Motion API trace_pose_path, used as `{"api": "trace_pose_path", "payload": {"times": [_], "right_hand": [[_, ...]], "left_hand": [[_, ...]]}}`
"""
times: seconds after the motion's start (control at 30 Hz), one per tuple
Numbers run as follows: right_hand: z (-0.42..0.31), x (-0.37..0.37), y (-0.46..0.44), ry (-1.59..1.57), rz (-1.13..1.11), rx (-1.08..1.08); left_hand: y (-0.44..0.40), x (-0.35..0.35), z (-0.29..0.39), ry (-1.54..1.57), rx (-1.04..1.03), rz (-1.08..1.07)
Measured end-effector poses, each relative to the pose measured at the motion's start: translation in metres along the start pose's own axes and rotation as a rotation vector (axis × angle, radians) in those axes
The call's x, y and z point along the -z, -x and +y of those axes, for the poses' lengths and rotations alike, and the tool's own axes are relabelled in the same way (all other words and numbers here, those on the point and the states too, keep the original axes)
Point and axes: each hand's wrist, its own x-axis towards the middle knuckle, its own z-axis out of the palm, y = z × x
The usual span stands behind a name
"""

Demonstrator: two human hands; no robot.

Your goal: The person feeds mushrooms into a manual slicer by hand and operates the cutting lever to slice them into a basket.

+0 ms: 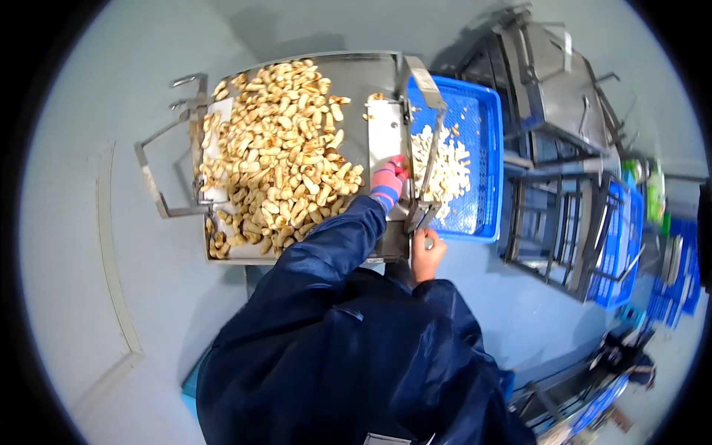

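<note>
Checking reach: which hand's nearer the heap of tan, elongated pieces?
Left: the gloved left hand is just right of the heap; the bare right hand is farther right.

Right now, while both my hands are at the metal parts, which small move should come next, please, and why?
I would probably draw the left hand slightly back from the long metal bar before moving the handle. The gloved hand looks very near that bar, while the bare right hand grips the handle.
</note>
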Motion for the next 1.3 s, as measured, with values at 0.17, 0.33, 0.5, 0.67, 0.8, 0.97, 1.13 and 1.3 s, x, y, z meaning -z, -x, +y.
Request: {"api": "trace_pose_path", "payload": {"times": [0.17, 0.33, 0.5, 0.67, 0.8, 0.97, 1.13, 1.3], "right_hand": [[-0.018, 0.007, -0.01, -0.154, -0.096, -0.256], [0.006, -0.002, 0.005, -0.123, -0.055, -0.038], [-0.05, 0.014, -0.017, -0.186, -0.104, -0.256], [0.042, -0.007, 0.014, -0.191, -0.148, -0.264], [-0.041, 0.014, -0.013, -0.175, -0.125, -0.32], [0.035, -0.012, 0.013, -0.159, -0.073, -0.146], [0.042, -0.009, 0.014, -0.17, -0.118, -0.156], [0.012, -0.001, 0.008, -0.124, -0.106, -0.2]], "left_hand": [[-0.016, -0.017, -0.022, 0.187, -0.033, -0.027], [-0.013, 0.0, -0.013, 0.185, 0.022, -0.195], [-0.012, 0.0, -0.016, 0.144, -0.082, -0.136], [-0.015, -0.004, -0.017, 0.195, 0.002, -0.182], [-0.025, -0.025, -0.045, 0.138, -0.071, -0.101], [-0.013, -0.001, -0.013, 0.289, 0.099, -0.227], [-0.009, -0.003, -0.012, 0.048, 0.031, -0.084], [-0.01, -0.019, 0.031, 0.227, 0.134, 0.026]]}}
